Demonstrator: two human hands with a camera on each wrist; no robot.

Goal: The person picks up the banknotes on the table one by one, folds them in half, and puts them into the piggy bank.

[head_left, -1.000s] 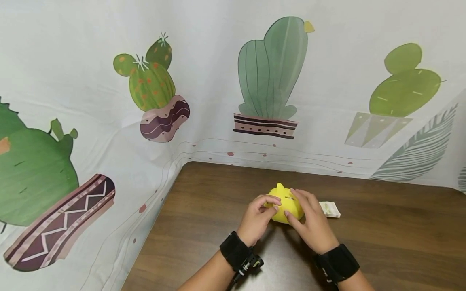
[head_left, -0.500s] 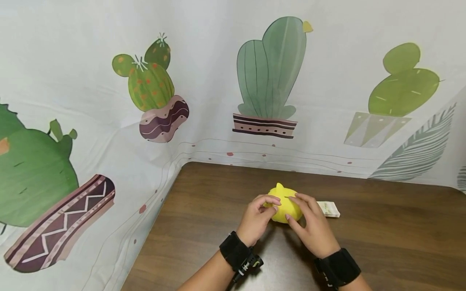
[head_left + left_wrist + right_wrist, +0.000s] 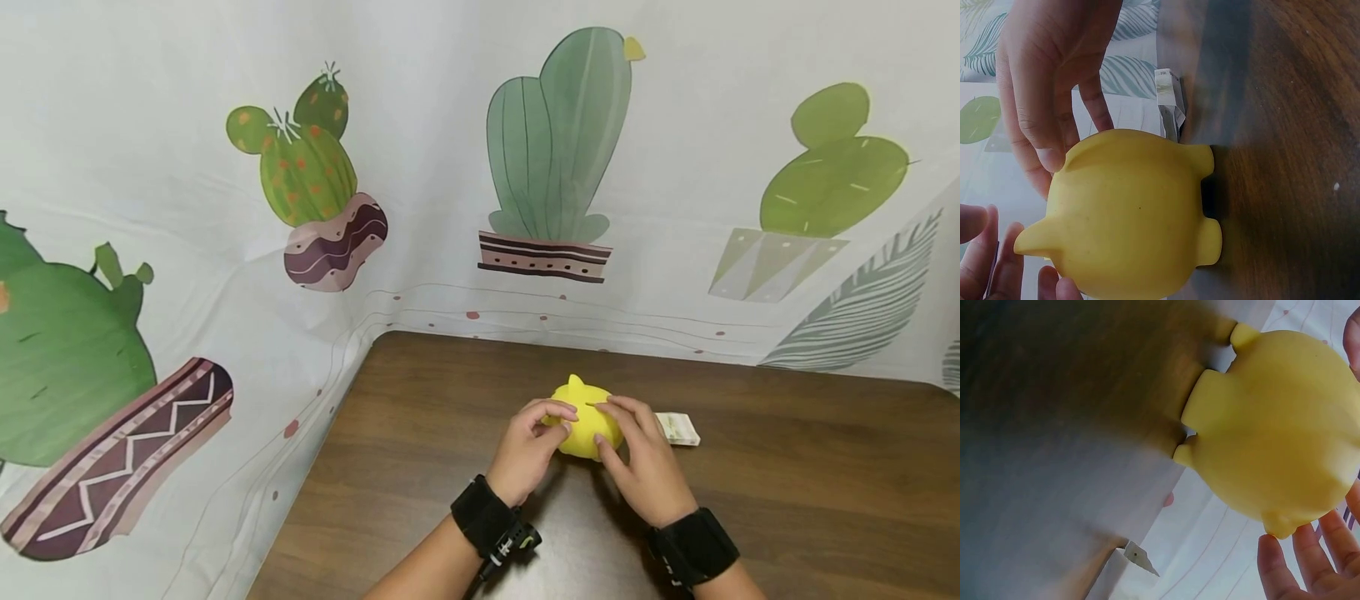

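Two surfaces fill most of what we see: a pale cloth backdrop (image 3: 420, 150) printed with potted cacti, hanging behind and to the left, and a dark wooden table (image 3: 787, 500) below it. On the table, near its middle, stands a yellow piggy bank (image 3: 585, 414) on its short legs, as the left wrist view shows (image 3: 1129, 225).

We have both hands at the bank. Our left hand (image 3: 528, 450) is at its left side, fingers curled with the fingertips close against the yellow body; we cannot tell whether they press it or only hover beside it. Our right hand (image 3: 641, 458) lies over the right side, its fingers (image 3: 1047, 125) fairly straight and resting on the top of the bank, not wrapped round it. Each wrist carries a black strap (image 3: 483, 517).

Smallest is a folded banknote (image 3: 678, 428), lying flat on the table just beside the bank's right side, behind our right hand.
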